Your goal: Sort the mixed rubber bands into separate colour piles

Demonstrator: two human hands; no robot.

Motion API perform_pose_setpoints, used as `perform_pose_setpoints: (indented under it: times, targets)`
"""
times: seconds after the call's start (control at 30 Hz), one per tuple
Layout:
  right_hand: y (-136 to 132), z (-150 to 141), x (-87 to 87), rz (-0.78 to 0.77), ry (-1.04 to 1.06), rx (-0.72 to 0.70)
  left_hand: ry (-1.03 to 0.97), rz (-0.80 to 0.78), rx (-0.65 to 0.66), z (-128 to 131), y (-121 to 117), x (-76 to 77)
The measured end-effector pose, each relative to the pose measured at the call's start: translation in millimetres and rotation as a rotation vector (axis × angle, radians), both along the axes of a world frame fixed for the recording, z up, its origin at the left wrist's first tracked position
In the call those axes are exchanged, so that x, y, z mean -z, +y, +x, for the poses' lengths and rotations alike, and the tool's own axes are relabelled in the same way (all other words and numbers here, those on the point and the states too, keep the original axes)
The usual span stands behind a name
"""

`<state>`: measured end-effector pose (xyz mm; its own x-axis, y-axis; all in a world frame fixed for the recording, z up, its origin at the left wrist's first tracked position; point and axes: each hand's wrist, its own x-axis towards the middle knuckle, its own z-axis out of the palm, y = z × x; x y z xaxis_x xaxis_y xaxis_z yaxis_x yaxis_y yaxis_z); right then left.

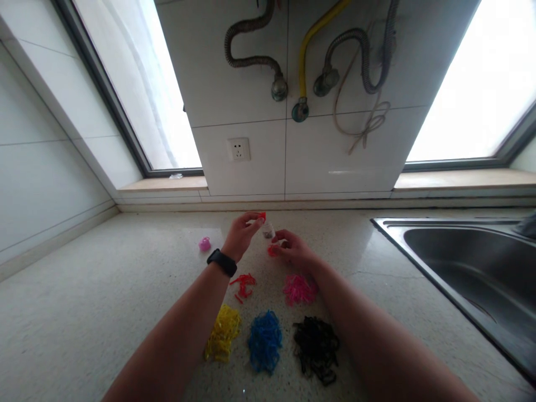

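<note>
My left hand (245,230), with a black band on its wrist, is raised over the counter and pinches a small clear bottle (268,230) with something red at its fingertips. My right hand (293,248) is closed just to the right of it, pinching small red rubber bands (273,251). Below the hands lie sorted piles of tiny bands: red (243,285), pink (298,289), yellow (223,332), blue (265,340) and black (316,346).
A small pink lid (205,243) lies on the speckled stone counter (104,290) left of my hands. A steel sink (473,268) takes up the right side. Behind are a tiled wall with a socket (238,149), hoses and two bright windows.
</note>
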<state>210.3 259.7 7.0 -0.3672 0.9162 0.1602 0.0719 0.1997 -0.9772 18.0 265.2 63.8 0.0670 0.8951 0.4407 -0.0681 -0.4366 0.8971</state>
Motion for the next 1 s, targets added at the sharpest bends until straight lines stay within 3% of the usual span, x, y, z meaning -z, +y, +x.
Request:
perform_pose_setpoints:
  times: [0.4, 1.0]
  targets:
    - [2.8, 0.0, 3.4, 0.018, -0.037, -0.011, -0.164, -0.054, 0.066, 5.4, 6.3, 5.2]
    - [1.9, 1.2, 1.9, 0.026, -0.057, -0.019, -0.154, -0.061, 0.104, 4.2, 4.9, 7.3]
